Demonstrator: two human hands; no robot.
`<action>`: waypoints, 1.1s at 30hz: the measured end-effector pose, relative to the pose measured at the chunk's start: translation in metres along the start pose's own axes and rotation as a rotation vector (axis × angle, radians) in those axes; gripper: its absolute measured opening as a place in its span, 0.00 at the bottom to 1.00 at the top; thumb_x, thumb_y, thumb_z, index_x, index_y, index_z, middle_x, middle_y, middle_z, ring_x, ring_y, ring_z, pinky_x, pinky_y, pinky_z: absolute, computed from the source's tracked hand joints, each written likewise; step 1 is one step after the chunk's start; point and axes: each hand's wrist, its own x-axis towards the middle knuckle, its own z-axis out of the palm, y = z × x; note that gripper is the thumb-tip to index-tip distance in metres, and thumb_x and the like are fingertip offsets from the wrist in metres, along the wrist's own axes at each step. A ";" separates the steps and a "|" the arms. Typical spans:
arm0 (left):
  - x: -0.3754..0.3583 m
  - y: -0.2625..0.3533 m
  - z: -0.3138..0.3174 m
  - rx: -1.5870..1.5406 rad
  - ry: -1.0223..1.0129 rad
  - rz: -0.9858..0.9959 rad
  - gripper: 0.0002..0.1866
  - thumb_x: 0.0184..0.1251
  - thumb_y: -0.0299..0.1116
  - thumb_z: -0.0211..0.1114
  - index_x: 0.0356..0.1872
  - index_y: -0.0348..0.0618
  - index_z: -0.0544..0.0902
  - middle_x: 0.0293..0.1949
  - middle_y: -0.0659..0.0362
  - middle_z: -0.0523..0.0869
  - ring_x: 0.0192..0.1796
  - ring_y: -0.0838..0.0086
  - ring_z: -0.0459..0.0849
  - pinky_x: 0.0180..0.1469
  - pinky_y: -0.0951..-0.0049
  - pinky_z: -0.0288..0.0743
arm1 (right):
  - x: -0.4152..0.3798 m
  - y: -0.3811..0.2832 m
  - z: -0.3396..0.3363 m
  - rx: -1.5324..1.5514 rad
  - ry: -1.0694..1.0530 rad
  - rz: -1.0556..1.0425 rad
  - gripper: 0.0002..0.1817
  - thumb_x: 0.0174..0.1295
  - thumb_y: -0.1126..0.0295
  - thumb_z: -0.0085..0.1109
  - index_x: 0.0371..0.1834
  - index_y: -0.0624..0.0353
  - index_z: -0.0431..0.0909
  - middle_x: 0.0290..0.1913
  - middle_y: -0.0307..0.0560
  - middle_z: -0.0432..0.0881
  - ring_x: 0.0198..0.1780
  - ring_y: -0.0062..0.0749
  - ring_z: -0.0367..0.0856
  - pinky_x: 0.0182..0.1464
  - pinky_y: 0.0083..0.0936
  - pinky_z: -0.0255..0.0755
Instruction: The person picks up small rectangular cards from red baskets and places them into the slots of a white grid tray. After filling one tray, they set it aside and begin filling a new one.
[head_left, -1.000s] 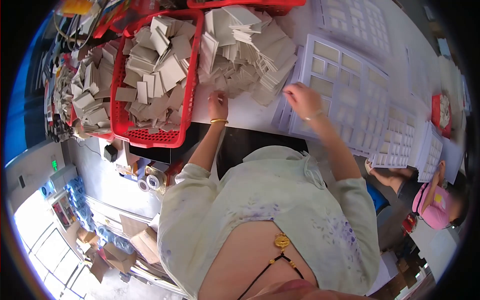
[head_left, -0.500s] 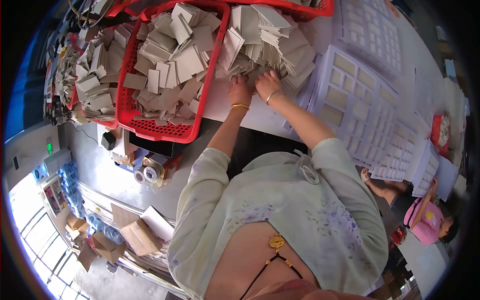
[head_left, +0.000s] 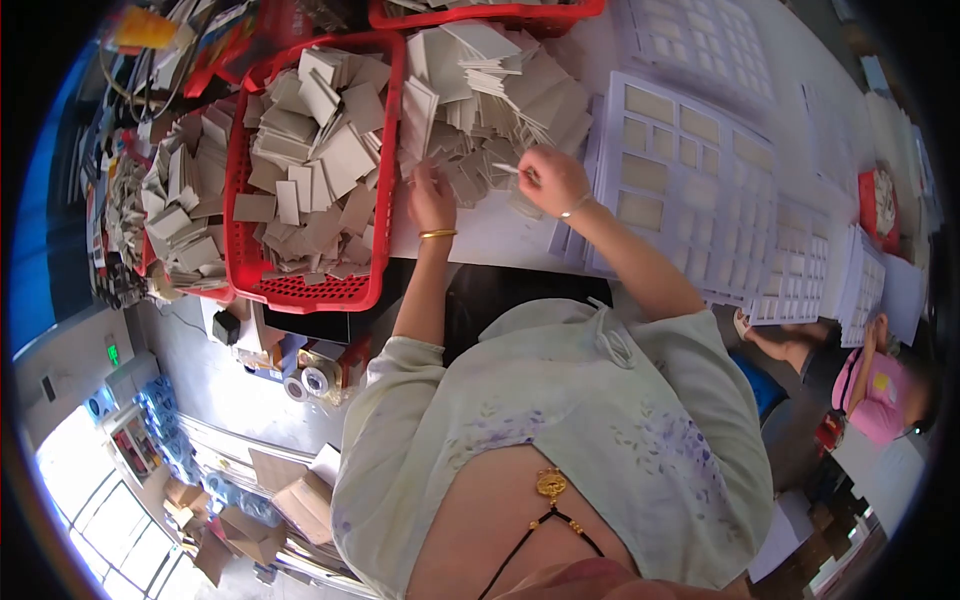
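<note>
Pile of flat, pale pieces (head_left: 550, 95) lay loose on the white table (head_left: 485, 228), beside a heavily loaded red basket (head_left: 394, 110). The right hand (head_left: 557, 182) pinched one thin pale piece (head_left: 506, 168) between thumb and fingers at the pile's near edge. The left hand (head_left: 432, 203) was partly curled between basket and pile; whether it gripped anything could not be told. To the right, gridded white panels (head_left: 690, 180) showed beige compartments, possibly already filled. The loose stock suggested that much was left to handle.
</note>
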 end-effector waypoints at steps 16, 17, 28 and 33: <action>-0.081 0.174 0.048 -0.452 -0.904 0.394 0.06 0.55 0.26 0.66 0.34 0.43 0.82 0.29 0.56 0.84 0.28 0.69 0.82 0.32 0.71 0.75 | -0.189 0.057 -0.166 0.392 0.105 0.727 0.07 0.59 0.75 0.59 0.40 0.61 0.80 0.32 0.38 0.84 0.30 0.18 0.80 0.29 0.18 0.74; -0.083 0.176 0.055 -0.407 -0.900 0.446 0.05 0.55 0.28 0.66 0.33 0.43 0.82 0.28 0.56 0.84 0.29 0.67 0.82 0.32 0.69 0.75 | -0.190 0.056 -0.162 0.370 0.063 0.704 0.07 0.59 0.74 0.59 0.39 0.61 0.81 0.32 0.39 0.84 0.29 0.19 0.80 0.31 0.19 0.74; -0.087 0.186 0.083 -0.135 -0.942 0.552 0.02 0.55 0.31 0.63 0.29 0.47 0.80 0.31 0.56 0.82 0.36 0.58 0.82 0.37 0.60 0.75 | -0.177 0.075 -0.145 0.107 -0.069 0.438 0.05 0.55 0.74 0.58 0.35 0.58 0.80 0.31 0.47 0.81 0.33 0.39 0.81 0.38 0.30 0.75; -0.099 0.193 0.074 0.011 -0.795 0.680 0.04 0.54 0.30 0.64 0.31 0.48 0.80 0.35 0.58 0.79 0.38 0.60 0.81 0.36 0.61 0.77 | -0.174 0.053 -0.135 -0.105 -0.022 0.367 0.04 0.50 0.75 0.61 0.30 0.55 0.79 0.33 0.44 0.76 0.35 0.41 0.79 0.36 0.33 0.74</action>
